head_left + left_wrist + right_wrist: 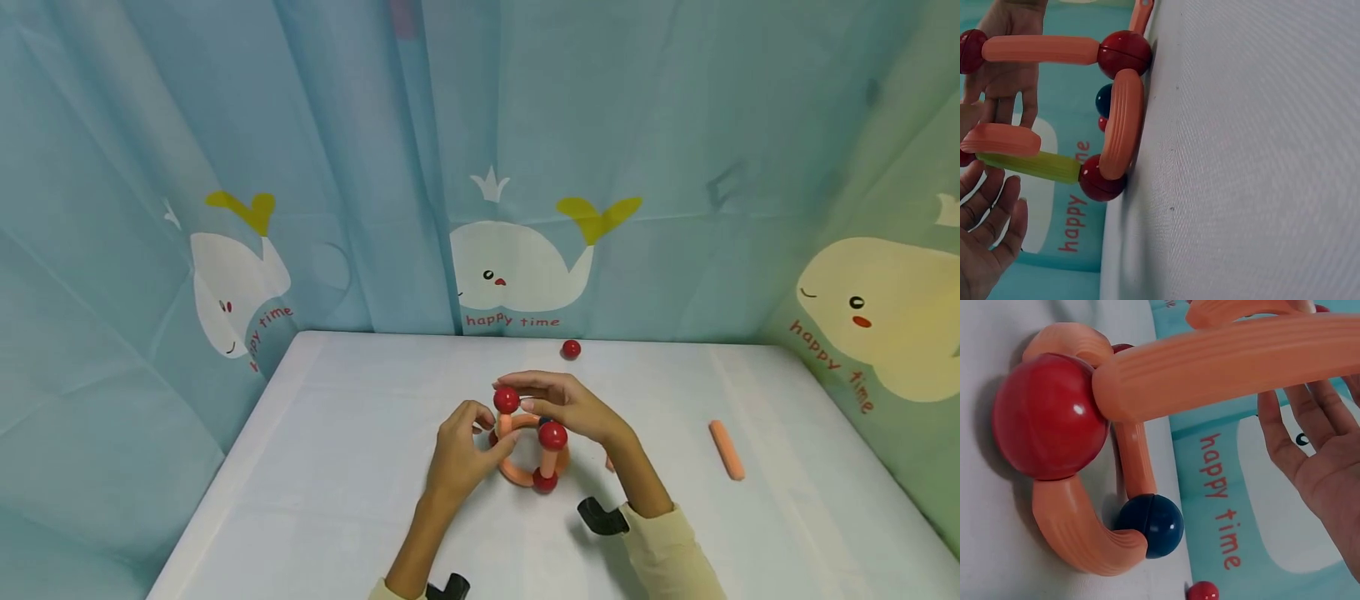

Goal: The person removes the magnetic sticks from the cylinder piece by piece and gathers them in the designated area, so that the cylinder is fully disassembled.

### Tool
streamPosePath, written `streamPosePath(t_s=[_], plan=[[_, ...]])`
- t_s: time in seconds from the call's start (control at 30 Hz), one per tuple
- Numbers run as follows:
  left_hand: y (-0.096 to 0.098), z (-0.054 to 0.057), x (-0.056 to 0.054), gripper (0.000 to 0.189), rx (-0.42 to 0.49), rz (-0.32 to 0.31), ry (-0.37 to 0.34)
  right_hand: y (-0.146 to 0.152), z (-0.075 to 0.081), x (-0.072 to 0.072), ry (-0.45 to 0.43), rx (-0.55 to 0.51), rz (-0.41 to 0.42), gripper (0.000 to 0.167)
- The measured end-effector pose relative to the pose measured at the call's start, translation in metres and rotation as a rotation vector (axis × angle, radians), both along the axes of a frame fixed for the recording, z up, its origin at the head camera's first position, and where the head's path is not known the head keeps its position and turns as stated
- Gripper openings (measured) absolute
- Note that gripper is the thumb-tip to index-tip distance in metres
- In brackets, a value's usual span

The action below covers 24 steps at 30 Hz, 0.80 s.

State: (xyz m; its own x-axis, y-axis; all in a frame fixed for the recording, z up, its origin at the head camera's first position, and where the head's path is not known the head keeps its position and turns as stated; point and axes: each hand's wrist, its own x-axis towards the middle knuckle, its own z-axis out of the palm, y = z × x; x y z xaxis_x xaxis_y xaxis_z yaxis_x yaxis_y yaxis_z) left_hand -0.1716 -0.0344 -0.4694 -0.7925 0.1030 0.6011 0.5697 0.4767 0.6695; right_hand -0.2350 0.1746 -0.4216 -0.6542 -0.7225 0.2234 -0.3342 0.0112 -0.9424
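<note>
A toy frame of rods and balls stands on the table, with a ring of curved orange rods [517, 475] at its base. Red balls and a dark blue ball [1150, 525] join the ring. One orange upright [1229, 369] carries a red ball [553, 436]; a yellow-green upright [1035, 165] stands on the left. My left hand [461, 454] pinches a short curved orange rod [1007, 139] beside that upright; its other fingers are spread, and the index fingertip is hidden. With thumb and fingers, my right hand [573, 406] holds the left top red ball [506, 400].
A loose red ball [572, 349] lies at the table's back edge. To the right is a straight orange rod [726, 450]. Another orange piece [610, 463] shows partly behind the right forearm. A blue whale-print curtain [375, 208] hangs around the white table [315, 483].
</note>
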Motion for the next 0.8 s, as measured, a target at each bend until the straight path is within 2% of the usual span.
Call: streamPosePath(t_s=[0.3,0.43,0.6,0.8], plan=[[0.000,0.002,0.000,0.036,-0.005,0.019,0.016,-0.004,-0.001,-0.005,-0.016,-0.007,0.012,0.036],[0.000,0.003,-0.001,0.034,0.008,0.020,0.007,-0.007,0.000,-0.007,-0.038,-0.018,0.084,0.037],[0.000,0.004,-0.001,0.030,0.042,0.014,0.005,-0.007,0.002,-0.009,-0.112,-0.004,0.180,0.040],[0.000,0.003,-0.003,0.024,0.060,0.011,-0.007,-0.008,0.002,-0.012,-0.130,-0.009,0.239,0.041]])
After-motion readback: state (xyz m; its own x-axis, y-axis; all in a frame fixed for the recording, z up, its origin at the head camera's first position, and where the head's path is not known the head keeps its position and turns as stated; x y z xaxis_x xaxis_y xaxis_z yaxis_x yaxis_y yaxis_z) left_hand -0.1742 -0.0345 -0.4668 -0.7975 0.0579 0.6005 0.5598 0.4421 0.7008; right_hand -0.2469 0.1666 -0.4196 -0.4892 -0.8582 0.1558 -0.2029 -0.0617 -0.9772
